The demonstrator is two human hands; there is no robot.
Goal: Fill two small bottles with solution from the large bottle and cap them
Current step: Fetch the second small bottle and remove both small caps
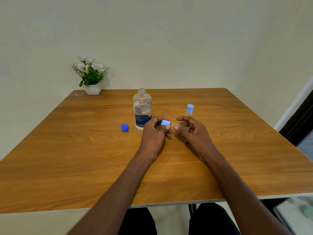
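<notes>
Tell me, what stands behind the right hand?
A small bottle with a light blue cap stands upright behind the right hand. Its lower body is hidden by the fingers, so its fill level cannot be seen.

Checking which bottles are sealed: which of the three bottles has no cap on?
The large bottle: its neck is bare, while both small bottles wear light-blue caps.

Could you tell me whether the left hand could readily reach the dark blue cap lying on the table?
Probably yes. The dark blue cap lies on bare table, left of the large bottle, nothing between. But the left hand first must release the small bottle's light blue cap.
</notes>
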